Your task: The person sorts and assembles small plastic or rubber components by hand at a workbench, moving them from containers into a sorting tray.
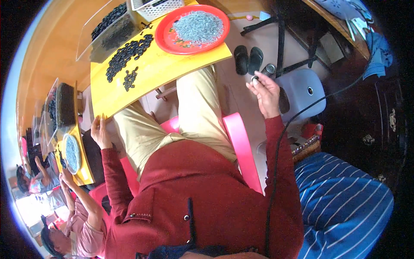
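L hand (pixel 101 133), at tabletop (pixel 172 67) lower-L edge: can't tell if holding. Black pieces (pixel 126 57), upper L of frame: long axis slanting up-R, nearer L hand. R hand (pixel 266 94), R of ctr: pinching sm. dark piece (pixel 255 78).

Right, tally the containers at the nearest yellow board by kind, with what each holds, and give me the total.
Red plate of thin silvery pieces: 1
Clear bin of black pieces: 1
White basket, cut off by the frame, something dark inside: 1
Total: 3
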Demonstrator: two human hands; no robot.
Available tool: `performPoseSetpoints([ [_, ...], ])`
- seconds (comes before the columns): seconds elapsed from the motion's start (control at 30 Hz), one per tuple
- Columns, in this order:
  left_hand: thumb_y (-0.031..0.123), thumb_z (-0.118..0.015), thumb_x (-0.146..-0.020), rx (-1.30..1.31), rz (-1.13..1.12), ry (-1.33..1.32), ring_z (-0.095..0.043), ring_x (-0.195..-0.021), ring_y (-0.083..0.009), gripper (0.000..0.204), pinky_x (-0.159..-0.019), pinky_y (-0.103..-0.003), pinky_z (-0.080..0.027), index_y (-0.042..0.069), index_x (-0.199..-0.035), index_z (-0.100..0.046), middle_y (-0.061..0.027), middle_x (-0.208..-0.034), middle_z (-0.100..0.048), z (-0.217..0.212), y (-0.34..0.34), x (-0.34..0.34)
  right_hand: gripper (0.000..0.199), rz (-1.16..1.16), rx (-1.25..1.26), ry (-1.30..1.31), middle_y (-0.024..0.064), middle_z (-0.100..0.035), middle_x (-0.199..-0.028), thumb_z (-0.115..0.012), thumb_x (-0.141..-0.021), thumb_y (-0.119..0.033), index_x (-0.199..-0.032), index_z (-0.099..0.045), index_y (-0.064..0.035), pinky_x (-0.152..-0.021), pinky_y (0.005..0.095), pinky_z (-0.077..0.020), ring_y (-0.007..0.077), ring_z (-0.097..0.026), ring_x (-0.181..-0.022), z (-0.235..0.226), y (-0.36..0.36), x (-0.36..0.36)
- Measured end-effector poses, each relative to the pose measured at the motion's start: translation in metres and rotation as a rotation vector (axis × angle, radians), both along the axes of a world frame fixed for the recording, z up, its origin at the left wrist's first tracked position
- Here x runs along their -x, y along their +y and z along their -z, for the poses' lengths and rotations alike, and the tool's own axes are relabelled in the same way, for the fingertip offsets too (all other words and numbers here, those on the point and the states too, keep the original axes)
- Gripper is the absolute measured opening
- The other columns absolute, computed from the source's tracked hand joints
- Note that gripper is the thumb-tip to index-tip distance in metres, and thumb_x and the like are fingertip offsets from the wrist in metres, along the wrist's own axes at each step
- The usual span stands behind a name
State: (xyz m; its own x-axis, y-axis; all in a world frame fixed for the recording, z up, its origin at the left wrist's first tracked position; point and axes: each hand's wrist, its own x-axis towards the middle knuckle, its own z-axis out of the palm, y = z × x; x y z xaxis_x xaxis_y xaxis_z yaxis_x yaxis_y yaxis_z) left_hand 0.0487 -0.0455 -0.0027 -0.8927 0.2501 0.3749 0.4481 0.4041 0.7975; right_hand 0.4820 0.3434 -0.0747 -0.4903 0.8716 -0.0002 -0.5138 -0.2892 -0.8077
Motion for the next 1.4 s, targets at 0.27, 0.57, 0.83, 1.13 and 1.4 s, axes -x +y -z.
performPoseSetpoints([
  [0.27, 0.014, -0.067, -0.084, -0.092, 0.067, -0.07, -0.058, -0.09, -0.0124, 0.032, -0.082, -0.024, -0.047, -0.005, -0.109, -0.059, -0.0081, -0.102, -0.062, -0.006, -0.014, -0.003, 0.02, -0.035, -0.122, -0.012, 0.0088, -0.062, -0.095, -0.057, -0.087, -0.001, -0.107, -0.057, 0.0028, -0.084, 0.0357, -0.053, 0.0156, -0.062, -0.085, -0.035, -0.003, 0.028],
  [0.57, 0.021, -0.065, -0.086, -0.184, -0.081, 0.006, -0.056, -0.085, -0.0119, 0.044, -0.076, -0.025, -0.045, -0.005, -0.119, -0.052, -0.006, -0.097, -0.063, 0.011, -0.03, 0.019, 0.011, 0.168, -0.362, -0.206, 0.0036, -0.063, -0.09, -0.059, -0.087, -0.004, -0.096, -0.06, 0.0013, -0.075, 0.0219, -0.0473, 0.0095, -0.059, -0.081, -0.022, 0.041, 0.083],
  [0.83, 0.019, -0.06, -0.089, -0.501, -0.029, -0.553, -0.053, -0.064, -0.0059, 0.022, -0.058, -0.022, -0.047, 0.006, -0.107, -0.058, 0.0028, -0.078, -0.056, -0.001, -0.014, 0.009, 0.012, 0.179, -0.615, -0.629, 0.0067, -0.062, -0.085, -0.054, -0.089, -0.006, -0.097, -0.056, 0.0023, -0.06, 0.0258, -0.0527, 0.0116, -0.061, -0.071, -0.007, 0.064, 0.117],
  [1.13, 0.015, -0.06, -0.088, -0.548, 0.021, -0.516, -0.047, -0.057, -0.0042, 0.017, -0.056, -0.019, -0.044, 0.002, -0.099, -0.063, 0.0064, -0.067, -0.051, 0.007, -0.023, 0.026, 0.012, 0.134, -0.228, -0.415, 0.0101, -0.064, -0.08, -0.055, -0.087, -0.002, -0.095, -0.058, 0.0062, -0.053, 0.0259, -0.0531, 0.0128, -0.06, -0.059, -0.02, 0.053, 0.121],
  [1.4, 0.014, -0.061, -0.087, -0.475, -0.088, -0.552, -0.047, -0.055, -0.0026, 0.015, -0.051, -0.018, -0.042, 0.004, -0.097, -0.064, 0.0069, -0.066, -0.053, -0.017, -0.017, 0.004, 0.018, 0.145, -0.192, -0.451, 0.0128, -0.063, -0.088, -0.056, -0.086, -0.002, -0.101, -0.056, 0.0064, -0.054, 0.0259, -0.0544, 0.0146, -0.062, -0.062, -0.032, 0.051, 0.113],
])
